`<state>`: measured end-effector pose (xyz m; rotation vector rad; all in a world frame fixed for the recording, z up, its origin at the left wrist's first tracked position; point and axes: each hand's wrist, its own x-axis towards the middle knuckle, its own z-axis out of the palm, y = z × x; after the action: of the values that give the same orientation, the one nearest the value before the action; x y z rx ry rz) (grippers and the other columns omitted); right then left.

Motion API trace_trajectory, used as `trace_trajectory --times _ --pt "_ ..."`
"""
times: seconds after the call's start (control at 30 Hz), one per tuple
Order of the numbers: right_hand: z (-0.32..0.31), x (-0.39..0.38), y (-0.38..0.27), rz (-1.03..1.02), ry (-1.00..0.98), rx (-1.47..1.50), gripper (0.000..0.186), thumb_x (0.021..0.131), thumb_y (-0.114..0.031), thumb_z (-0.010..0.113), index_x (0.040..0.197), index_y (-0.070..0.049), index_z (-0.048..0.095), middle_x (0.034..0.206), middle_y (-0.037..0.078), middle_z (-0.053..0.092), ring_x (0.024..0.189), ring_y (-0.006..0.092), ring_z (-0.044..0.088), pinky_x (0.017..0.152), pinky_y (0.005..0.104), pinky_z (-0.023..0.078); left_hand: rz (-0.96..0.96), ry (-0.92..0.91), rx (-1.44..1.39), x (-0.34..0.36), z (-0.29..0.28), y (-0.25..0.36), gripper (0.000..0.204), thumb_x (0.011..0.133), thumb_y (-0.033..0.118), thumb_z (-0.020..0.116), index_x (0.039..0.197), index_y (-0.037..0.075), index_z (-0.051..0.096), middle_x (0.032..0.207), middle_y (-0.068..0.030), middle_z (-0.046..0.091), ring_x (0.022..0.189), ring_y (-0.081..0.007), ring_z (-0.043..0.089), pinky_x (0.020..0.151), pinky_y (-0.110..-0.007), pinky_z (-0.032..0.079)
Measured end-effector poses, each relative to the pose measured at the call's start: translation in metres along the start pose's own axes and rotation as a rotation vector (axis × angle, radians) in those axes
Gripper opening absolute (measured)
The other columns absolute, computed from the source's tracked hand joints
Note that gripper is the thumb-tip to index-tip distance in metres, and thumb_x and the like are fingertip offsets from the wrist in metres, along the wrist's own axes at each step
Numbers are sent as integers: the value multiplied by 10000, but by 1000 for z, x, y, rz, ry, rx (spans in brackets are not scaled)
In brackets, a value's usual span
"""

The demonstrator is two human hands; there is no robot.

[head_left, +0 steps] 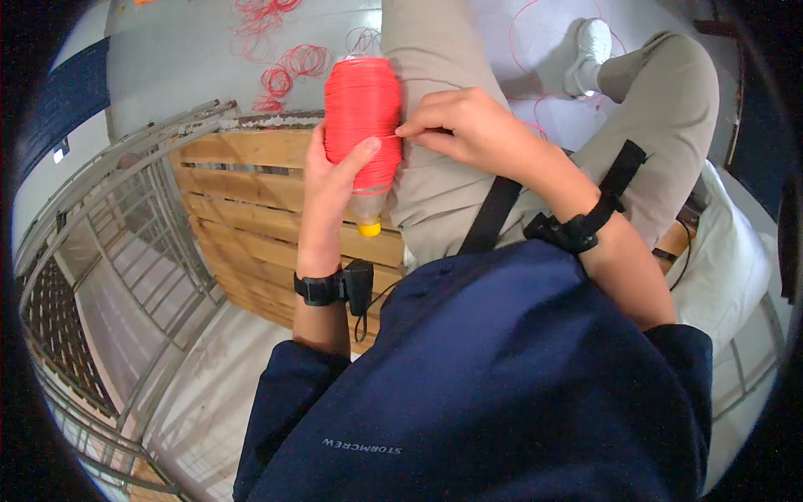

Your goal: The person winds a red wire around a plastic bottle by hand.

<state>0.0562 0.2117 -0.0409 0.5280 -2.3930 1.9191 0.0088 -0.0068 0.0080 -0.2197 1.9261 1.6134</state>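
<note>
A clear plastic bottle with a yellow cap pointing toward me is wrapped in many tight turns of red cord. My left hand is closed around its left side, thumb lying across the lower turns. At the right side of the winding, my right hand has thumb and index finger pinched together on the cord, close against the bottle. The bottle is held beside my left thigh, above a slatted wooden bench. The fingers of my left hand behind the bottle are hidden.
Loose coils of red cord lie on the grey floor ahead, with more strands near my white shoe. The wooden slats are under me. Metal railings stand at the left, and a white sack lies at the right.
</note>
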Motion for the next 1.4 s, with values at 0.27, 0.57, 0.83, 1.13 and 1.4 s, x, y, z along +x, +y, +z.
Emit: trace_trajectory --times 0.27,0.57,0.83,1.13,1.4 --pt "0 0 2 22 -5 -6 168 804 -30 669 968 -26 703 897 132 685 842 322 659 764 385 530 -13 50 -25 1 -2 -6 553 814 98 769 1276 -23 491 1156 -117 641 1008 -168 636 897 -329 518" --pt "-4 4 4 6 15 -3 175 802 -28 671 974 -25 701 887 135 680 829 320 657 755 387 530 13 57 -73 10 -3 -9 536 823 105 757 1274 -13 493 1158 -115 637 1015 -170 628 897 -331 515" --pt "-12 -5 -7 87 -19 13 155 818 -87 643 952 -25 694 919 152 678 874 334 658 802 410 522 -38 95 -59 -5 6 -14 555 836 106 742 1311 -1 474 1189 -109 619 1041 -179 613 921 -333 500" --pt "-11 -3 11 55 62 56 160 804 -18 666 960 -2 697 889 150 678 837 335 657 762 400 525 -62 70 66 14 15 7 500 846 114 730 1265 -19 490 1175 -119 616 1029 -169 607 909 -328 496" --pt "-13 -9 6 17 110 155 157 801 -10 685 958 -4 702 887 135 690 817 304 671 730 373 532 -32 38 -61 8 14 9 498 855 117 691 1291 -27 499 1181 -122 630 1035 -183 625 922 -336 500"
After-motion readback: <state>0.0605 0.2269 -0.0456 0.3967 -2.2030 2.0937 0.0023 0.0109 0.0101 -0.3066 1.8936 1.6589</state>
